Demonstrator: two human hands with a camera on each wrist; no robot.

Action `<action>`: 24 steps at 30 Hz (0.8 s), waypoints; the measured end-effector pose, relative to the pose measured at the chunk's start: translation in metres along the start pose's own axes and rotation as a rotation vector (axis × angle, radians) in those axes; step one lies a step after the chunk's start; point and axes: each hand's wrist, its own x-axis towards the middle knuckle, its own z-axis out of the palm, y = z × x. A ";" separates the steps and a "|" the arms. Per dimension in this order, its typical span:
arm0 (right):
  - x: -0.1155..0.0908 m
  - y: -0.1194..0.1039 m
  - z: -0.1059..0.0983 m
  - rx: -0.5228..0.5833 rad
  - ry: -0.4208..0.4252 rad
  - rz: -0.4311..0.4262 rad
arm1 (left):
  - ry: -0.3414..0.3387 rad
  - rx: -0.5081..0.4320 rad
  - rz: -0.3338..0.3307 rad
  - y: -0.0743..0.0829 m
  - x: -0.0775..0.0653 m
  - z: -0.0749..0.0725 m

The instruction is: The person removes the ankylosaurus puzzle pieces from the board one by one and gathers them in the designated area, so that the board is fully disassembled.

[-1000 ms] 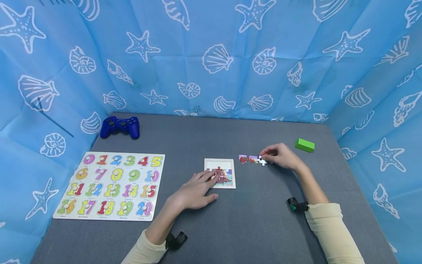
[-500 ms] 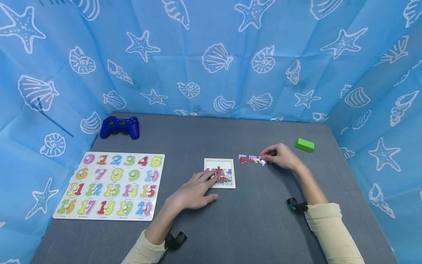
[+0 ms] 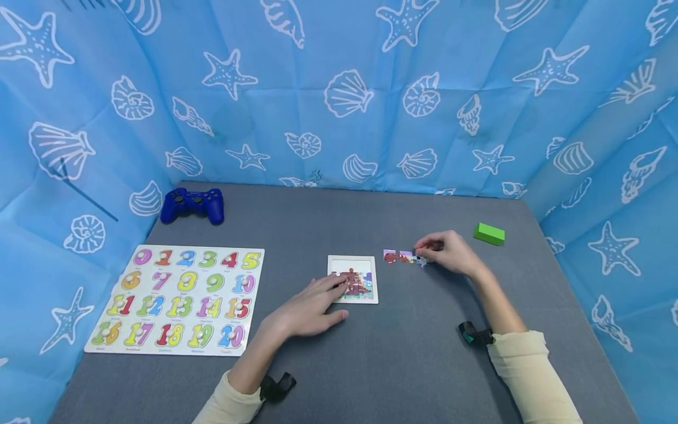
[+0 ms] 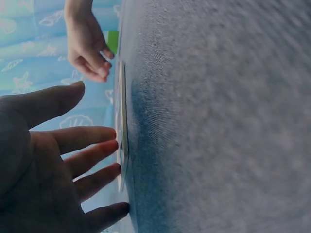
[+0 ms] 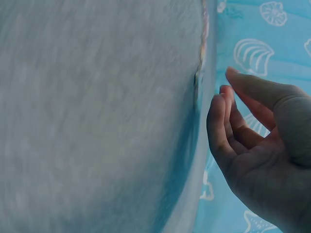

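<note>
My left hand [image 3: 304, 311] lies with fingers spread, its fingertips on a small jigsaw puzzle in a white frame [image 3: 377, 288]. The lower part of that frame is filled with reddish-brown and coloured pieces; its upper strip is bare white. In the left wrist view, the straight fingers [image 4: 92, 141] reach the frame's edge. To the right, three loose puzzle pieces [image 3: 406, 257] lie in a row. My right hand [image 3: 450, 252] is over the rightmost piece, partly covering it. In the right wrist view, the thumb and bent fingers [image 5: 221, 131] stand slightly apart with nothing visible between them.
A white number board [image 3: 175, 299] with knobbed pieces covers the left of the grey table [image 3: 402, 365]. A blue game controller [image 3: 192, 205] lies at the back left, a green block [image 3: 489, 234] at the back right. A blue shell-patterned curtain [image 3: 296, 118] encloses the table.
The rightmost loose piece has turned slightly and shifted left under my right fingers, losing its white glare. The right hand has moved a little left; the left hand stays on the puzzle.
</note>
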 end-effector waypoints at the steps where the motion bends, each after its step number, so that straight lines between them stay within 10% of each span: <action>1: 0.000 -0.002 0.001 0.014 -0.002 -0.008 | 0.002 -0.004 0.006 0.000 0.000 0.000; 24: 0.014 -0.050 0.030 0.206 -0.097 -0.079 | 0.009 0.002 -0.013 0.007 -0.016 0.000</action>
